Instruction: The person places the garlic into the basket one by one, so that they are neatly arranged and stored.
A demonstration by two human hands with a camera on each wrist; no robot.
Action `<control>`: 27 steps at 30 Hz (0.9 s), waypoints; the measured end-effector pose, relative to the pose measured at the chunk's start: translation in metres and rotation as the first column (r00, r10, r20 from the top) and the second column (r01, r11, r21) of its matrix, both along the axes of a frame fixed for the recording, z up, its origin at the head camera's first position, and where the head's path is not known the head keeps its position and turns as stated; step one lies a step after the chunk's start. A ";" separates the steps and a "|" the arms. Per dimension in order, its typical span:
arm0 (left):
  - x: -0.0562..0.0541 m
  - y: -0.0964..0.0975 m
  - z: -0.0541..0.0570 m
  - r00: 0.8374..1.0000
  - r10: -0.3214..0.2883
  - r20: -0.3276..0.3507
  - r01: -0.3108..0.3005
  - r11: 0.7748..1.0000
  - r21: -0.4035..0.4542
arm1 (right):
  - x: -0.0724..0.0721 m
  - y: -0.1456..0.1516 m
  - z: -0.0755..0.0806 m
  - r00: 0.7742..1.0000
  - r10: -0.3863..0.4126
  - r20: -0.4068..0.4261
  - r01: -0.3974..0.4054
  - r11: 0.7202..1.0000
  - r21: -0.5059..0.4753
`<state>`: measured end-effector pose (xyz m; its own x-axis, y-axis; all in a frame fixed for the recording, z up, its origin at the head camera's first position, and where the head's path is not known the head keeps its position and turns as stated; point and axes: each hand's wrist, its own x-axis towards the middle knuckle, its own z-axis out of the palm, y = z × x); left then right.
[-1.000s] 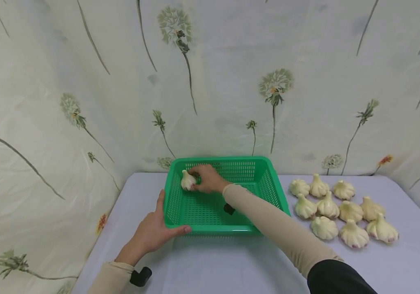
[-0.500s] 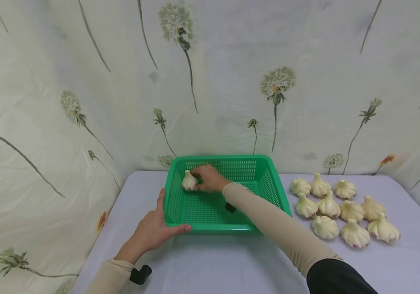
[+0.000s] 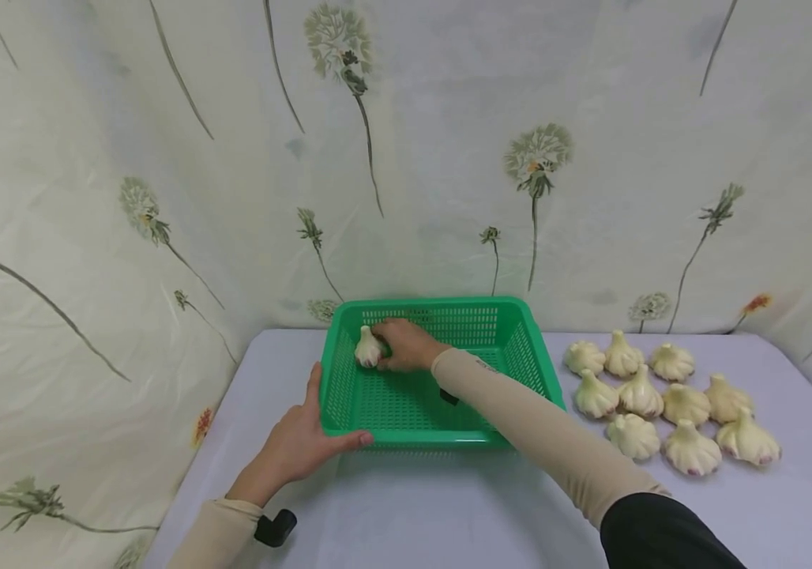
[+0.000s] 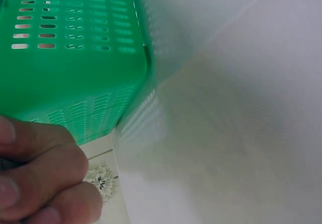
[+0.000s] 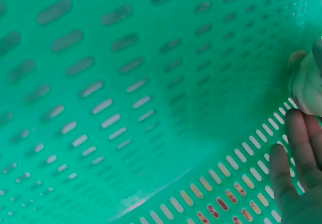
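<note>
In the head view, my right hand (image 3: pixel 407 348) reaches into the green plastic basket (image 3: pixel 441 438) and pinches a garlic bulb (image 3: pixel 367 349) near the back left corner. The bulb stands with its neck up. The right wrist view catches only part of this garlic bulb (image 5: pixel 306 85) at its right edge, with fingers (image 5: pixel 302 143) beside and below it. My left hand (image 3: pixel 295 444) grips the basket's front left corner, thumb along the front rim and fingers along the left side. Up close in the left wrist view, curled fingers (image 4: pixel 50 176) lie against the outer wall (image 4: pixel 75 78).
Several garlic bulbs (image 3: pixel 639 393) sit in loose rows on the white tablecloth (image 3: pixel 441 514) right of the basket. A curtain (image 3: pixel 441 158) printed with dandelions rises behind the table and along its left side. Black wrist cameras (image 3: pixel 276 528) are strapped at the sleeves.
The bulb in my right hand has shifted slightly right and its neck leans less to the left. My left hand keeps its hold on the basket corner.
</note>
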<state>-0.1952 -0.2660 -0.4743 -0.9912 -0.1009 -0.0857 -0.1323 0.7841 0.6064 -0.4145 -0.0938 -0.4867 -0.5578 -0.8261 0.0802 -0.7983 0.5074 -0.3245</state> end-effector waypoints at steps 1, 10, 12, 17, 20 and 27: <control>0.000 0.001 0.000 1.000 -0.002 0.000 0.002 1.000 -0.003 | 0.000 0.001 0.000 1.000 0.003 -0.003 -0.003 1.000 0.003; 0.000 0.004 0.001 1.000 -0.012 0.002 0.012 1.000 -0.020 | 0.000 0.016 0.024 0.993 -0.005 0.121 -0.005 0.997 0.082; 0.000 0.004 0.001 1.000 -0.013 0.002 0.013 1.000 -0.022 | -0.002 0.022 0.031 0.990 -0.017 0.140 0.003 0.995 0.099; 0.001 0.004 0.001 1.000 -0.015 0.003 0.015 1.000 -0.026 | -0.009 0.043 0.051 0.993 -0.031 0.116 0.024 0.998 0.059; 0.001 0.004 0.002 1.000 -0.019 0.006 0.020 0.999 -0.027 | -0.010 0.063 0.072 0.997 -0.045 0.061 0.045 0.999 -0.006; 0.002 0.003 0.002 1.000 -0.011 0.006 0.011 0.999 -0.032 | -0.012 0.124 0.120 0.994 -0.076 -0.078 0.070 0.995 -0.072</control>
<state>-0.1930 -0.2630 -0.4719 -0.9918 -0.0931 -0.0880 -0.1270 0.8047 0.5799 -0.4261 0.0298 -0.3664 -0.6058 -0.7744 0.1827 -0.7848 0.5438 -0.2974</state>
